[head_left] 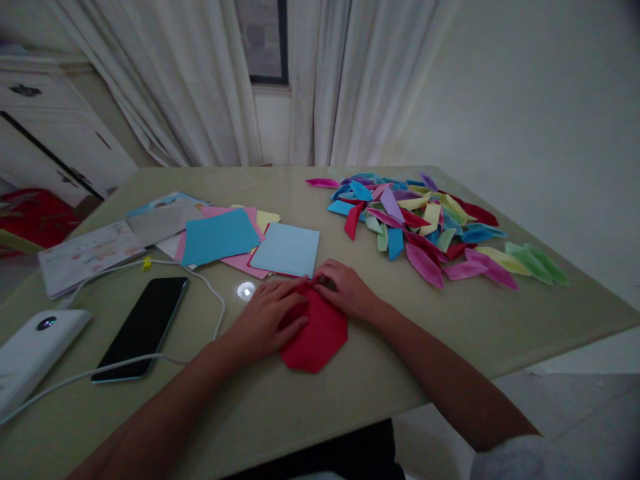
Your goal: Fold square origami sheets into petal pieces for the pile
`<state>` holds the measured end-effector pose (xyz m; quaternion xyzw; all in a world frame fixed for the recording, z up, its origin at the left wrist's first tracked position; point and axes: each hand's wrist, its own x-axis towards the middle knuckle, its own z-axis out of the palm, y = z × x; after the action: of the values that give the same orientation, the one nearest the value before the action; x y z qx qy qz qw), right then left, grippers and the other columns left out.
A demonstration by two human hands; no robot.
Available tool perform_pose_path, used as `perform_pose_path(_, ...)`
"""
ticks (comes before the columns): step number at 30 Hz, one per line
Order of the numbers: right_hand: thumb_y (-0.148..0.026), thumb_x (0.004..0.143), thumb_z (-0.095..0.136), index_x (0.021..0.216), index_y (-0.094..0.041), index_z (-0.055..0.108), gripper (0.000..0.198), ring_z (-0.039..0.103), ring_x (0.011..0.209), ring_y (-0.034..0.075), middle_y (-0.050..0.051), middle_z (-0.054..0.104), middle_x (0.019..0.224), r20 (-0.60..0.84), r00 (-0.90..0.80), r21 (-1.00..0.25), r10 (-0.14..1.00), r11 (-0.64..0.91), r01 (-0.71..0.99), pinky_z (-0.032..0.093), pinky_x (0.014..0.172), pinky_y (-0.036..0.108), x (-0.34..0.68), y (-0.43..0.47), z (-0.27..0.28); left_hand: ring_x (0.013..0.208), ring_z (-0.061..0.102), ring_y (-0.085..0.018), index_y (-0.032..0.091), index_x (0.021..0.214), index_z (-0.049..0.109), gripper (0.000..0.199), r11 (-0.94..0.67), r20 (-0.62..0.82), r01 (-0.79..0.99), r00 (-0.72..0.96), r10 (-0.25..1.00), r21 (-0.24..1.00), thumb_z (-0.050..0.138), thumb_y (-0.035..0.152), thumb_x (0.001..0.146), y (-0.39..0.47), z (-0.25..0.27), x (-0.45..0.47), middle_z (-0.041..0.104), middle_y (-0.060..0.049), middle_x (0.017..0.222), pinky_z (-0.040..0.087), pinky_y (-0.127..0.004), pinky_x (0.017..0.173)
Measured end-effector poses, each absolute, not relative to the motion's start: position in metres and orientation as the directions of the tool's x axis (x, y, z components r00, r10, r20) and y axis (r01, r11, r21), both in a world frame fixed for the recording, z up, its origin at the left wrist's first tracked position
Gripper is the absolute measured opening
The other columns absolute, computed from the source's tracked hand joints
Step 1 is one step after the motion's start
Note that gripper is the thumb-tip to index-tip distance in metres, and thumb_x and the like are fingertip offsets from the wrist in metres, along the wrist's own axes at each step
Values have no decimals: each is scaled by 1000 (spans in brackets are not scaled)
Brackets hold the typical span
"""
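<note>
A red sheet of origami paper point(320, 333) lies on the table in front of me, its near corners folded in so that it has an angular outline. My left hand point(275, 317) rests over its left side, fingers stretched across the paper. At the far edge, my right hand point(345, 285) pinches the paper between thumb and fingers. The fold under the fingertips is partly hidden. Just beyond my hands sits a stack of light blue square paper point(287, 248), with red and pink sheets showing beneath it.
Folded paper pieces point(400, 213) in many colours are heaped at the back right. Teal paper point(220, 237) and other sheets lie at the left. A black phone point(143, 327), a white power bank point(43, 353) and a white cable point(220, 310) lie nearer on that side.
</note>
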<state>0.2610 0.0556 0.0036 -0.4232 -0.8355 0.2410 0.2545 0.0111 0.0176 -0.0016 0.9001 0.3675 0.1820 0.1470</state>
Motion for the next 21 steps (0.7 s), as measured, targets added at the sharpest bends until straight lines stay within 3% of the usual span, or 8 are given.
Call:
perform_pose_path(3, -12, 98, 70, 101, -19, 71, 8, 63, 102, 24, 8, 70, 105, 232, -580, -533, 781, 601, 596, 50, 93, 35, 261, 55, 4, 137, 61, -32, 25, 132, 70, 30, -719, 236, 588, 689, 685, 370, 62, 32, 104, 17, -2, 12, 66, -11, 154, 47, -55, 114)
perform_pose_path(7, -12, 99, 68, 103, -20, 73, 10, 63, 103, 24, 9, 72, 107, 226, -619, -484, 753, 638, 599, 51, 93, 36, 264, 55, 5, 138, 61, -32, 25, 131, 68, 28, -740, 242, 591, 704, 668, 322, 60, 30, 104, 16, -2, 13, 65, -10, 156, 46, -54, 112)
perform_pose_path(21, -17, 99, 70, 106, -21, 76, 11, 65, 108, 26, 11, 73, 116, 201, -650, -476, 733, 653, 589, 53, 97, 39, 266, 53, 10, 138, 61, -32, 26, 131, 65, 27, -741, 217, 602, 713, 667, 297, 57, 29, 106, 14, -1, 12, 64, -9, 157, 43, -52, 112)
